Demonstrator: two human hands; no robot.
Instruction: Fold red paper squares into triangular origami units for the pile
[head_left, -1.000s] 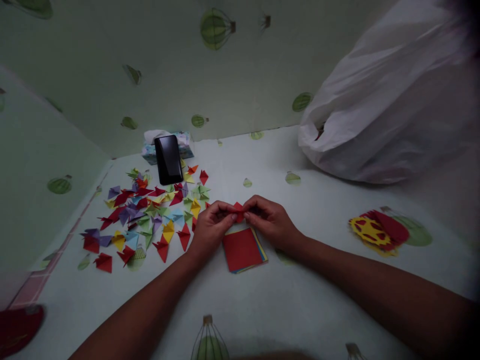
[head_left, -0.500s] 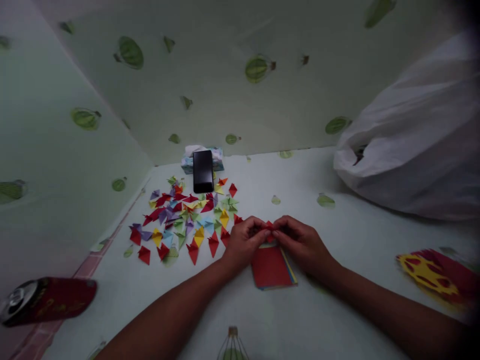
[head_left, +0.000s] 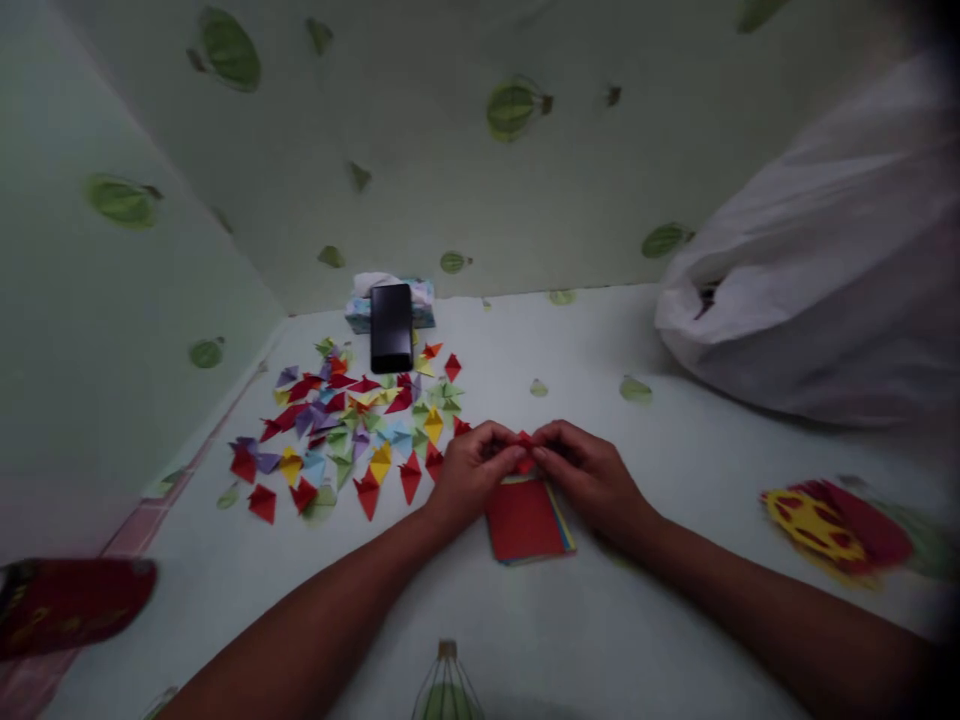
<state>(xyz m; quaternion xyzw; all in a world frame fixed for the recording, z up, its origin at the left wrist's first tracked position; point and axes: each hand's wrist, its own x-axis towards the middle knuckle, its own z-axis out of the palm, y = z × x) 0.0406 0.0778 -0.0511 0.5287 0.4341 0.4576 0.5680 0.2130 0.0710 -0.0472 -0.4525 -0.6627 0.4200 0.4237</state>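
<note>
Between the fingertips of both hands is a small folded piece of red paper [head_left: 525, 452], partly covered by the fingers. My left hand [head_left: 474, 468] pinches its left side, and my right hand [head_left: 589, 472] pinches the right side. Just below the hands lies a stack of square origami paper [head_left: 527, 522], red on top, with blue and yellow edges showing at the right. To the left of my left hand, several folded paper cranes [head_left: 367, 492] in red, yellow, green, blue and purple are spread over the table.
A black phone [head_left: 391, 328] leans against a tissue box [head_left: 358, 316] at the back. A large white bag [head_left: 795, 330] stands at the right, with yellow and red cut-paper pieces [head_left: 817, 525] in front. A red can [head_left: 82, 605] lies at the left edge.
The view has shifted, so the things on the table sit slightly left and higher in the picture. Both hands still pinch the red paper in nearly the same pose.
</note>
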